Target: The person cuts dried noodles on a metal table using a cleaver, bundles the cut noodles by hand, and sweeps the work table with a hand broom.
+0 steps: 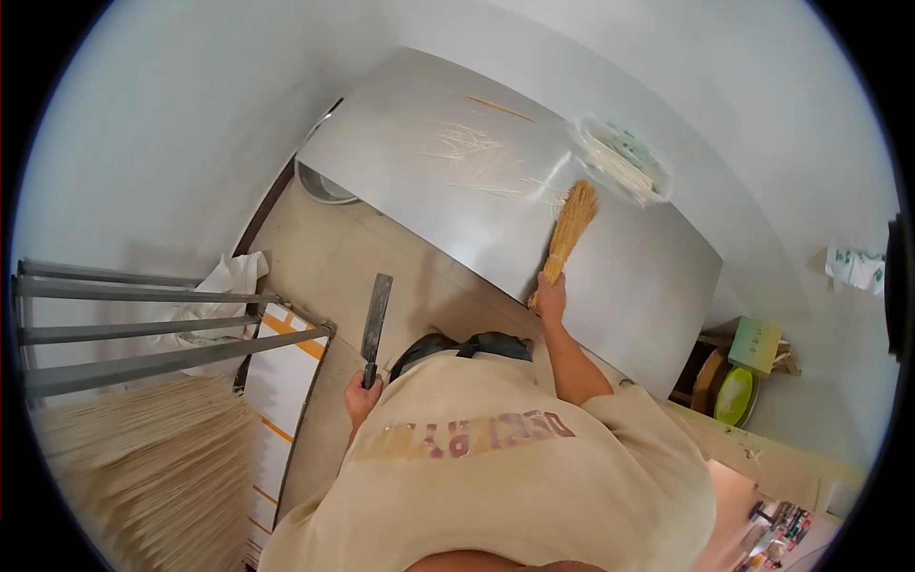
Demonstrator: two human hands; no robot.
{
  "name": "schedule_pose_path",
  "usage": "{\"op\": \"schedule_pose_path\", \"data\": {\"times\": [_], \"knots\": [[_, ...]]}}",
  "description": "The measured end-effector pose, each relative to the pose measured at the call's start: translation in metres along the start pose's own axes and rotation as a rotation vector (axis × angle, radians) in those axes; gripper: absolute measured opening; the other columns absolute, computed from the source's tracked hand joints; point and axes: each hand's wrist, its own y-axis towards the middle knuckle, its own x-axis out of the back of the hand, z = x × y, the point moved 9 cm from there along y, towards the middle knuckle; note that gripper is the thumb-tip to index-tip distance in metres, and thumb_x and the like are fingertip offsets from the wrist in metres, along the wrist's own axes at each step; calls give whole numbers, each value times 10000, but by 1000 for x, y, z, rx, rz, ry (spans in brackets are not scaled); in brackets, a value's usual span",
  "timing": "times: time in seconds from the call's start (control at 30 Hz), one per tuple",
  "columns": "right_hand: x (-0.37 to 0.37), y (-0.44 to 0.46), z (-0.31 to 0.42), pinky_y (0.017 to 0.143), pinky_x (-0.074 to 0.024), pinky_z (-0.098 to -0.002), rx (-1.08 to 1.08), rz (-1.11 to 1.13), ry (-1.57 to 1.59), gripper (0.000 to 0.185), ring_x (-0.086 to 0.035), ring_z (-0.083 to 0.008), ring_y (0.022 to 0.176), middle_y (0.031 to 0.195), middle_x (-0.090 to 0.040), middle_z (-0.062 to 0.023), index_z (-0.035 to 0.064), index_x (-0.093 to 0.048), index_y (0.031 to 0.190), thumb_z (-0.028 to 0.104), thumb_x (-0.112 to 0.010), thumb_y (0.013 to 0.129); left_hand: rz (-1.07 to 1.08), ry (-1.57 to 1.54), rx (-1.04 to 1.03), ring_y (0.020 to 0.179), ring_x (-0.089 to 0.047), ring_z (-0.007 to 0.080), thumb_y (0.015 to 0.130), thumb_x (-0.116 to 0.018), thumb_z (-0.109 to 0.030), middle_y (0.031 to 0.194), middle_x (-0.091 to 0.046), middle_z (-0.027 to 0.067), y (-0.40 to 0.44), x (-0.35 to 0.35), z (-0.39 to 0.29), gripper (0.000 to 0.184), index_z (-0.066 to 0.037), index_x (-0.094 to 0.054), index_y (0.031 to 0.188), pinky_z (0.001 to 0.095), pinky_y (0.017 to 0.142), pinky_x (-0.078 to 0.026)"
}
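My right hand [549,297] is closed round the bound handle of a small straw hand broom [575,221]. The broom's bristles rest on a grey metal table [410,181], close to thin pale strands [467,142] that look like dry noodle scraps. Just beyond the bristles lies a clear plastic bag [621,162] with pale sticks or noodles in it. Down by my left side, my left hand [361,400] grips the black handle of a knife [376,319] whose long rectangular blade points away from me over the floor.
A thin wooden stick [500,108] lies toward the table's far edge. To the left, long pale strands [152,467] hang near grey metal bars [181,329]. A metal basin [324,185] is partly under the table. At right are a green box [756,347] and a green round container [735,396].
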Motion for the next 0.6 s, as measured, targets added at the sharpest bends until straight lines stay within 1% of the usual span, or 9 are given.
{"op": "schedule_pose_path", "data": {"times": [0.07,0.17,0.2,0.27,0.3,0.37,0.5,0.57,0.6], "knots": [[-46,-6,51,889,-518,-484,27,-6,-68,705,-666,-436,994,1122,-665,-290,14,-413,1418,472,-593,913,-30,-9,66,578,-475,201,831,-714,-205,624,-505,141,9,30,12,262,6,-576,757,371,575,-431],[-129,-13,109,640,-581,-434,-67,169,51,684,-698,-389,690,991,-685,-267,24,-346,1446,424,-553,931,-92,-111,119,583,-444,178,840,-710,-183,618,-485,105,19,62,50,260,6,-554,754,360,573,-415],[-146,-14,135,675,-581,-443,52,85,-53,667,-701,-391,726,980,-681,-273,24,-357,1435,419,-547,933,-99,-114,130,583,-444,178,840,-710,-183,618,-485,105,22,71,53,260,6,-554,754,360,573,-415],[-212,11,144,695,-579,-444,203,4,-162,667,-699,-403,767,968,-675,-285,12,-346,1431,412,-538,935,-183,-126,183,584,-411,146,848,-707,-162,608,-442,55,24,97,51,271,-1,-520,734,343,558,-385],[-229,8,172,695,-579,-444,214,14,-167,667,-699,-403,767,968,-675,-285,12,-346,1431,412,-538,935,-194,-132,192,584,-411,146,848,-707,-162,608,-442,55,27,104,51,271,-1,-520,734,343,558,-385],[-266,-8,222,702,-573,-443,66,178,-105,703,-692,-422,814,967,-671,-295,-7,-297,1450,413,-531,937,-261,-106,231,589,-387,121,848,-706,-147,610,-408,25,30,121,55,292,-8,-486,715,324,546,-358],[-368,9,274,690,-568,-445,37,283,1,709,-691,-419,803,953,-670,-297,-22,-269,1443,407,-527,942,-352,-155,334,590,-375,112,848,-702,-134,606,-403,21,38,135,67,296,-15,-473,703,319,538,-350],[-419,22,307,811,-543,-478,109,273,-81,701,-675,-448,924,1054,-653,-319,-15,-329,1419,420,-573,926,-385,-139,437,589,-366,109,846,-702,-131,598,-394,21,48,137,75,301,-17,-463,701,322,532,-344],[-439,21,333,811,-543,-478,119,301,-84,701,-675,-448,924,1054,-653,-319,-15,-329,1419,420,-573,926,-410,-138,453,589,-366,109,846,-702,-131,598,-394,21,56,139,72,301,-17,-463,701,322,532,-344]]}}
